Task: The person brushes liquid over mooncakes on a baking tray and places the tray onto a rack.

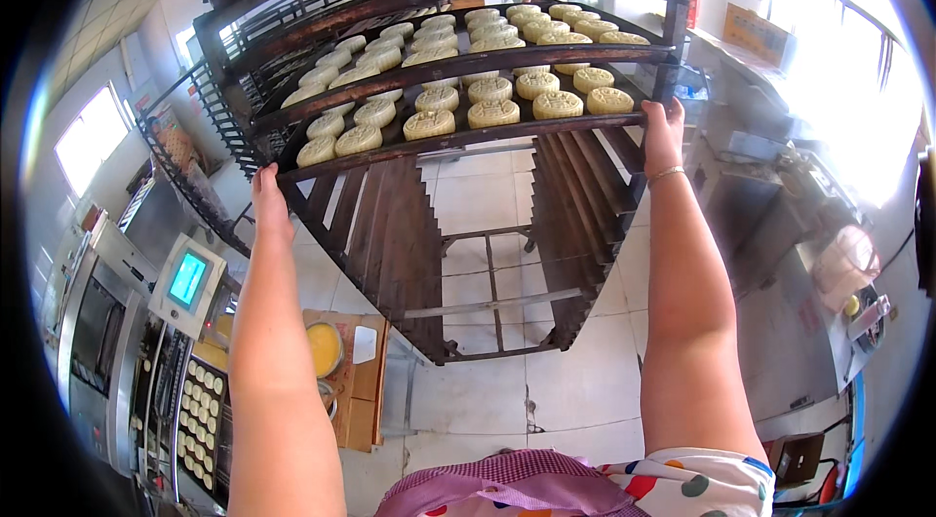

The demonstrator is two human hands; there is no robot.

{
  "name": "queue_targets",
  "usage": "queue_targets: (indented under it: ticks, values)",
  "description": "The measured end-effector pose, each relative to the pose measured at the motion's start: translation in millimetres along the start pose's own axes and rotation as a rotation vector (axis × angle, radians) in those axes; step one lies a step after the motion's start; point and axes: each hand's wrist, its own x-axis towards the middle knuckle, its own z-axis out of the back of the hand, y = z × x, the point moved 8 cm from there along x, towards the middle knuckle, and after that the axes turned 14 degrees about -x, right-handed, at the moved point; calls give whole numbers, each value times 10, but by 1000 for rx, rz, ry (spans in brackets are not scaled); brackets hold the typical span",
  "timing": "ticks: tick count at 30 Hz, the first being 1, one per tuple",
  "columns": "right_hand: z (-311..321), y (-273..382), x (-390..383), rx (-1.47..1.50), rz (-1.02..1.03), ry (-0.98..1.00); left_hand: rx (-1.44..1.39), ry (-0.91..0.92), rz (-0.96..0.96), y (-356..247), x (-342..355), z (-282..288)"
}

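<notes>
A dark metal tray [458, 135] holds rows of pale, embossed round pastries [493, 114] inside a tall rack [575, 225], with more pastries on the level behind. My left hand [269, 193] grips the tray's near left corner, fingers curled round the edge. At the near right corner, beside the rack's upright, my right hand [663, 135] has its fingers wrapped on the tray edge. Both arms are stretched forward. Below this tray the rack shows bare side rails and a floor-level frame.
A machine with a lit screen [187, 278] and a tray of small pieces [200, 424] stand lower left, beside a cardboard-topped stand [363, 381] with a yellow-filled bowl [323, 349]. Another rack [166, 127] is at left. A steel counter [770, 332] runs along the right.
</notes>
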Motion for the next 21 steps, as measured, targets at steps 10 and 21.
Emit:
queue_targets:
  ticks: [10,21]
  values:
    - [-299,-299,339,54,98,13,150,-43,-242,54,553,132]
    - [322,-173,-198,-304,585,-206,661,536,126,748,-2669,1576]
